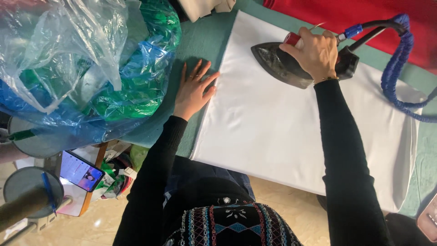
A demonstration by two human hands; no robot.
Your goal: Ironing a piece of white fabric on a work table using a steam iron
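Note:
A white cloth lies spread flat over a green-topped ironing table. A dark steam iron rests on the cloth's far part, its tip pointing left. My right hand grips the iron's red handle from above. My left hand lies flat with fingers spread at the cloth's left edge, partly on the green surface. Both arms wear black sleeves.
A blue braided hose loops from the iron's rear over the right side. Clear, blue and green plastic bags pile up at the left. Red fabric lies at the far edge. A lit phone sits on a low stand below left.

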